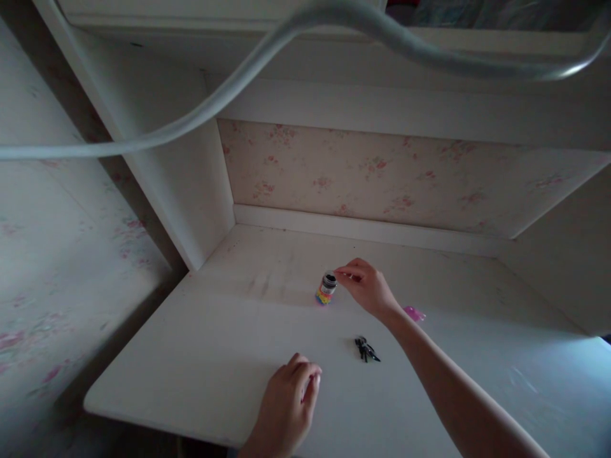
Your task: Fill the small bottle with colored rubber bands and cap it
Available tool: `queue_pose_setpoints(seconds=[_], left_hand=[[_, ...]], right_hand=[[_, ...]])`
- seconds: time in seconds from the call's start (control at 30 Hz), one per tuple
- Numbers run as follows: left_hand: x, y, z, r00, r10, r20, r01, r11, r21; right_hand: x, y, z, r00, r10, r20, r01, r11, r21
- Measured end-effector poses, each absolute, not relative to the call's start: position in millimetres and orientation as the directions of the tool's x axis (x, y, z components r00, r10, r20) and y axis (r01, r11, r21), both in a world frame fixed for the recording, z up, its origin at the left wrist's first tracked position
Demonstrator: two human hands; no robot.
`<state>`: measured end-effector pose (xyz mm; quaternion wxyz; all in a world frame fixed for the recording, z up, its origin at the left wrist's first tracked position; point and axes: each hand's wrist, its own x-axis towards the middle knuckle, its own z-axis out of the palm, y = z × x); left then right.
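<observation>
A small clear jar [326,288] stands upright on the white desk, with multicoloured contents low down and something black near its mouth. Right beside the jar's rim is my right hand [365,286], thumb and fingers pinched together. Whatever the pinch holds is too small to make out, and I cannot tell whether the fingertips touch the rim. My left hand [291,401] rests near the front of the desk, fingers curled closed, their inside hidden. Between the hands lies a little heap of black, glossy, thin pieces [366,350]. Behind my right forearm sits a pink, shiny item [414,313], partly covered.
The white desk [214,356] has a rounded front-left corner. Side panels, a floral back wall [324,172] and an overhead shelf [477,108] enclose it. A thick pale curved cable or tube [229,86] crosses the upper view, close to the camera.
</observation>
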<state>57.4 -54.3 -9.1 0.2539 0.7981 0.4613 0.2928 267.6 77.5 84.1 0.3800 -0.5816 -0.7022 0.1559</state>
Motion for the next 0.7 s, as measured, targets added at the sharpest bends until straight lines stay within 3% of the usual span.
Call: queue_pose_setpoints(seconds=[0.23,0.43,0.7], left_hand=[[59,-54,-8,0.415,0.891,0.183,0.622,-0.425,0.657],[69,-55,-2,0.407,0.903,0.134,0.698,-0.403,0.592],[113,-55,11,0.470,0.881,0.062,0.701,-0.415,0.579]], right_hand=[[287,59,81,0.050,0.945,0.324,0.574,0.238,-0.783],[316,14,42,0.135,0.969,0.209,0.517,0.111,-0.849],[344,-67,-18,0.138,0.983,0.125,0.656,0.004,-0.755]])
